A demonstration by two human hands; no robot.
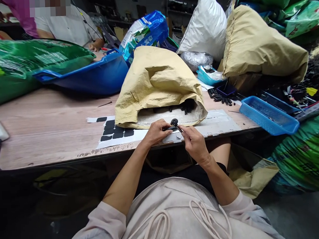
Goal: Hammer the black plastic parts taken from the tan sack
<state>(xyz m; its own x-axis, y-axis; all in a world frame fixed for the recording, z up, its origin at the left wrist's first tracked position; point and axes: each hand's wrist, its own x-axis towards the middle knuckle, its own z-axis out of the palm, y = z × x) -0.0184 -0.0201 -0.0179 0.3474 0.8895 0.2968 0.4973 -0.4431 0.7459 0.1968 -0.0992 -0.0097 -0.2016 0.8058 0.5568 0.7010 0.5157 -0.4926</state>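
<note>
The pale wood-look surface (56, 124) is carrying the work, and a large tan sack (157, 77) is lying at the middle of its near edge, mouth gaping toward the person. A blue basin (94, 78) is sitting nearer the far edge, left of the sack, while a blue perforated basket (265, 123) is resting by the right end of the near edge. A sheet of black patches (114, 131) is lying along the near edge at the sack's left corner. Both hands are working right in front of the sack's mouth, above the near edge. The fingers of the left hand (158, 132) are pinching a dark slim piece (170, 128), with no open gap showing; those of the right hand (194, 142) are gripping the stem of a black round-headed piece (174, 122), also closed. Whether these 2 pieces are joining or only overlapping, I cannot tell. Loose black parts (188, 106) are showing inside the sack. The step in hand is apparently 2-handed handling of small parts; the next move is probably calling for a steady left pinch and fine right-hand control.
</note>
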